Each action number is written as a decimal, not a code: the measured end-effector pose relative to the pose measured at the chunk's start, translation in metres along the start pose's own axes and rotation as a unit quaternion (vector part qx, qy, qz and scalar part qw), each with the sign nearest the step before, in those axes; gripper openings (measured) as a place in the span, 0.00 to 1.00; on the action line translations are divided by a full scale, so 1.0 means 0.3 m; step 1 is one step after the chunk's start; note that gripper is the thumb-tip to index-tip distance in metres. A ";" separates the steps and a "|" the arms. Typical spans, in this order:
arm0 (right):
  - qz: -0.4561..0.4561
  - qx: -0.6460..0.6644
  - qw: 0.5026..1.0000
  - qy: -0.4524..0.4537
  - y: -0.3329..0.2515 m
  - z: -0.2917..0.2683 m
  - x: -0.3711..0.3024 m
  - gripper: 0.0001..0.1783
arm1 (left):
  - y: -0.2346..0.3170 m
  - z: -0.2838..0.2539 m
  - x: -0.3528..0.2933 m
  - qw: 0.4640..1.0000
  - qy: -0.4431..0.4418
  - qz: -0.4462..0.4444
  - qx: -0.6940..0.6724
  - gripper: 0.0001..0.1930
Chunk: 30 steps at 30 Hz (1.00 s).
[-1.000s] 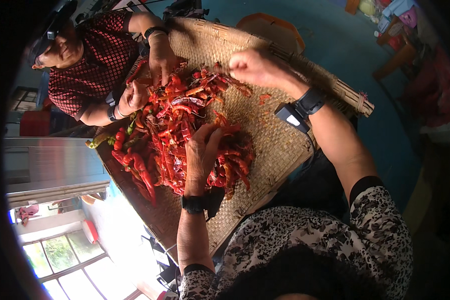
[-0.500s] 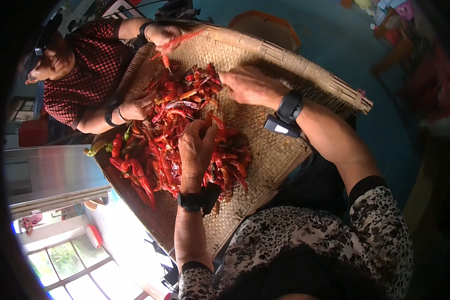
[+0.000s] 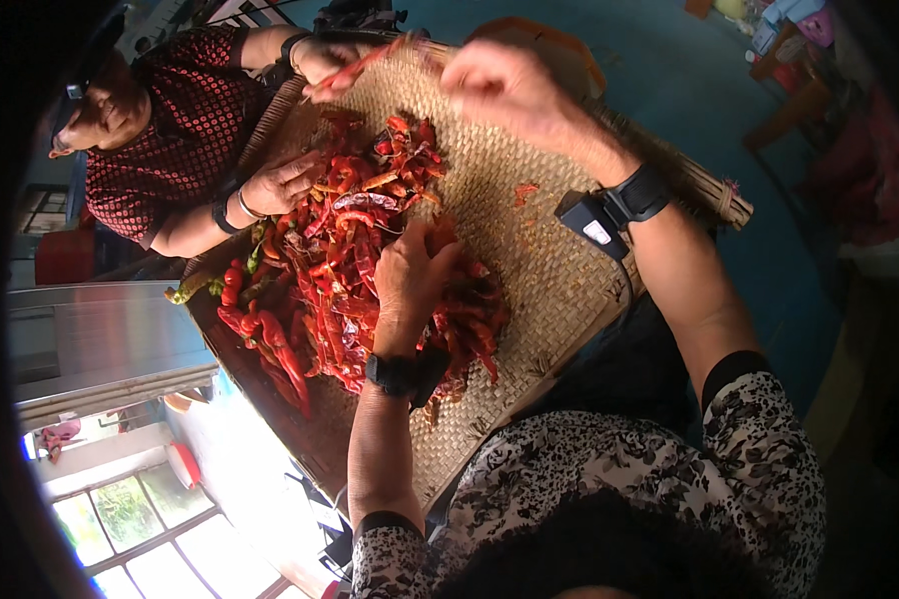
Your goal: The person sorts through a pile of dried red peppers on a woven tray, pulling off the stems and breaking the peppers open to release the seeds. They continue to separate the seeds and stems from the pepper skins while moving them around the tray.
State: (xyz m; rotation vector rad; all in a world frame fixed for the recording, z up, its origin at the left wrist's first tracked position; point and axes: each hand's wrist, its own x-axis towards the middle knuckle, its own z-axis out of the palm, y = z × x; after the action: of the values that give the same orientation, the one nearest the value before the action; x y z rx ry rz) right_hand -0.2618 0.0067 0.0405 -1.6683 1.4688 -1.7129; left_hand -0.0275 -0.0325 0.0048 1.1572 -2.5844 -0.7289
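Overhead, seen from the wearer's head, a wide flat woven bamboo tray [image 3: 569,290] holds a heap of dried red chilli peppers [image 3: 350,270] spread over its left and middle part. The person's left hand [image 3: 412,285] lies on the near edge of the heap, fingers curled down among the peppers; whether its grip is closed on any single one cannot be told. The right hand [image 3: 514,90] is raised over the far rim of the tray, blurred, fingers bunched together, and what it holds, if anything, cannot be made out. A black wrist strap with a small box [image 3: 609,210] sits on that forearm.

Across the tray a second person in a dark red patterned shirt [image 3: 185,130] works too: one hand [image 3: 282,185] rests at the heap's far edge, the other [image 3: 322,62] lifts a long red pepper near the rim.

Judging by the picture, most peppers remain piled together, with only a scrap or two on the bare weave to the right, so much sorting seems left.
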 end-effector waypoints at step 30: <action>0.178 0.011 0.975 -0.129 0.002 0.107 -0.059 0.07 | 0.015 -0.004 -0.053 0.855 0.048 -0.072 -0.511 0.05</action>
State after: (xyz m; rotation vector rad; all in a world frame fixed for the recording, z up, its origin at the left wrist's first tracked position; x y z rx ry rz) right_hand -0.2292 0.0071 0.0235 -1.4431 1.5071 -1.2670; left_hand -0.0195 -0.0185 0.0084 0.9356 -1.5551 -1.7097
